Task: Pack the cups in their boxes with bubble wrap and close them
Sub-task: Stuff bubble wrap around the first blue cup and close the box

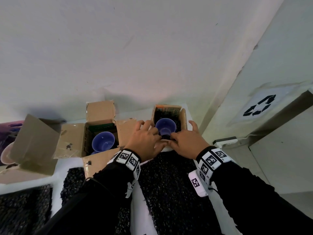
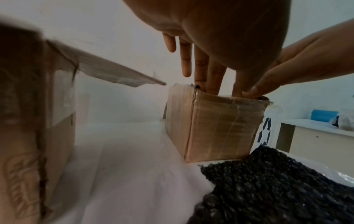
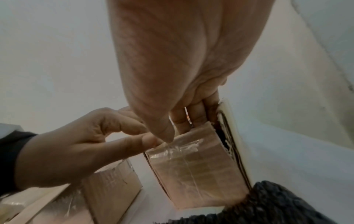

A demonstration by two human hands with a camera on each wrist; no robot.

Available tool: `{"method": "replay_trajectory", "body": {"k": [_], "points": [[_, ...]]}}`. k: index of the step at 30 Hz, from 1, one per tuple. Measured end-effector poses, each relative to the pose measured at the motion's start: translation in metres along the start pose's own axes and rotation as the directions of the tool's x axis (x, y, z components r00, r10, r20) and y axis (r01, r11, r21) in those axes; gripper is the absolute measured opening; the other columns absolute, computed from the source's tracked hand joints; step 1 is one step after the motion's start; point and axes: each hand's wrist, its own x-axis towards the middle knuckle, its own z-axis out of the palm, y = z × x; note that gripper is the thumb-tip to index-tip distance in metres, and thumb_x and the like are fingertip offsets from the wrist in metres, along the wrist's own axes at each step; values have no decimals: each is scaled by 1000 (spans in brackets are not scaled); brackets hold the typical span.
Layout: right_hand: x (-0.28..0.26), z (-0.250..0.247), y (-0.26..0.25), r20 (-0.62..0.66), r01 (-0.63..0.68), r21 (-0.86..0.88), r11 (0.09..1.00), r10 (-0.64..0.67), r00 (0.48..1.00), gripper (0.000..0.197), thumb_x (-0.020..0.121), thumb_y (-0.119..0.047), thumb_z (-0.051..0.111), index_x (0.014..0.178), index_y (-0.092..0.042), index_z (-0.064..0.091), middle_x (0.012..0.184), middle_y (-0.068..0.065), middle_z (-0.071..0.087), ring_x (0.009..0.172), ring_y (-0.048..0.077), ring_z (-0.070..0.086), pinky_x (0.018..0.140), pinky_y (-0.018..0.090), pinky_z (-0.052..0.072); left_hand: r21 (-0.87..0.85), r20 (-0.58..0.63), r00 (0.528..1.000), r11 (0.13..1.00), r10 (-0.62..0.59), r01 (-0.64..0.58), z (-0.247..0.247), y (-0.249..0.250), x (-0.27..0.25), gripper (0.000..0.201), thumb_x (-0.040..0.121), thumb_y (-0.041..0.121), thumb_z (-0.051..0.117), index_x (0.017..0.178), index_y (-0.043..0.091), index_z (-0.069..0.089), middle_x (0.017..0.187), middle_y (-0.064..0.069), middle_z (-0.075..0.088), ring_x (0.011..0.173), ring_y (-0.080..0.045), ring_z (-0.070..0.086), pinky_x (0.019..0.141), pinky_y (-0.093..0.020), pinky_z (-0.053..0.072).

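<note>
- While working at the rim of the right-hand box (image 1: 183, 122), left hand (image 1: 145, 141) reaching in with fingers (image 2: 200, 71) straight and dipped past the near-left corner, thumb lying along the near wall; no curl around anything visible.
- Right hand (image 1: 188, 143) alongside, thumb tip meeting the left thumb at the near rim, remaining fingers (image 3: 193, 115) tucked down inside the box; whether pinching wrap or merely pressing it, cannot tell from here.
- Just beyond the fingertips, blue cup (image 1: 165, 128) seated inside that box, mouth facing up, long axis roughly vertical, perhaps leaning slightly toward the far wall; dark bubble wrap (image 1: 177, 123) packed around it.
- Step in hand, by judgement: tucking the wrap down around the cup, probably the last settling before closing.
- Next move calls for: fingers drawn out, wrap folded over the open mouth, then flaps brought down one after another without dragging the cup sideways.
- Further out, second box (image 1: 72, 139) to the left, flaps spread, another blue cup (image 1: 103, 143) inside, mouth up, no wrap seen over it; that one not yet packed.
- Nearest the body, loose sheet of bubble wrap (image 1: 169, 184) flat on the white table (image 2: 124, 166), touching the near base of the right-hand box.
- Far left, third box (image 1: 32, 146) with a pale cup (image 1: 6, 155) partly in view.
</note>
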Motion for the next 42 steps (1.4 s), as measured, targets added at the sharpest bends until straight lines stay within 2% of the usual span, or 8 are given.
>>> {"method": "replay_trajectory", "body": {"k": [5, 10, 17, 22, 25, 32, 36, 42], "points": [[4, 11, -4, -102, -21, 156, 988, 37, 994, 33, 93, -35, 45, 126, -31, 48, 124, -7, 50, 110, 17, 53, 94, 43, 31, 26, -15, 1000, 1000, 5, -4, 4, -5, -3, 28, 86, 43, 49, 94, 31, 73, 98, 12, 67, 107, -23, 52, 90, -44, 30], [6, 12, 2, -60, 2, 164, 986, 8, 998, 30, 98, -34, 40, 122, -36, 57, 121, -11, 49, 112, 12, 49, 92, 39, 17, 35, -49, 998, 999, -33, 35, 15, -8, -2, 33, 78, 18, 69, 110, 23, 62, 97, 3, 66, 98, -25, 54, 88, -40, 31], [5, 9, 2, 37, -2, 51, 999, 0, 999, 34, 101, -39, 28, 108, -31, 61, 107, -9, 60, 118, 13, 39, 96, 47, 6, 130, -30, 997, 989, -64, 68, 10, 2, -6, 31, 69, 9, 65, 92, 29, 70, 98, 9, 66, 118, -27, 40, 96, -50, 23], [13, 2, 1, -102, -54, 156, 986, 70, 992, 25, 98, -34, 34, 106, -30, 58, 105, -4, 61, 99, 18, 55, 91, 41, 25, 190, 36, 995, 978, -88, 79, 5, 3, 0, 37, 65, 6, 46, 88, 26, 66, 89, 10, 67, 125, -28, 45, 100, -53, 19], [23, 0, 1, -88, -82, 114, 990, 92, 992, 35, 96, -23, 41, 121, -41, 59, 118, -6, 57, 103, 17, 56, 85, 38, 29, 214, 62, 994, 974, -95, 80, 5, 4, 2, 43, 65, 6, 38, 90, 25, 67, 87, 9, 67, 126, -28, 46, 101, -54, 18], [37, -11, 0, -45, -127, -4, 992, 127, 991, 25, 96, -25, 49, 104, -35, 70, 104, -4, 67, 101, 20, 58, 89, 39, 36, 280, 72, 981, 948, -179, 152, 6, 12, 1, 43, 70, 12, 48, 108, 25, 63, 107, 5, 62, 124, -30, 44, 99, -52, 18], [33, -8, 1, -74, -111, -31, 993, 109, 991, 27, 97, -22, 48, 105, -36, 69, 104, -4, 67, 100, 20, 59, 89, 37, 37, 250, 60, 975, 949, -214, 192, 7, 7, 0, 11, 83, 26, 59, 90, 29, 67, 130, 3, 51, 132, -31, 28, 103, -56, 15], [27, -4, 4, -101, -88, -57, 994, 82, 992, 33, 97, -15, 43, 112, -33, 66, 110, -4, 66, 100, 20, 59, 88, 36, 37, 282, 104, 969, 941, -225, 188, 11, 7, 4, 15, 82, 41, 62, 84, 29, 71, 129, 3, 52, 132, -31, 27, 105, -57, 10]]}}
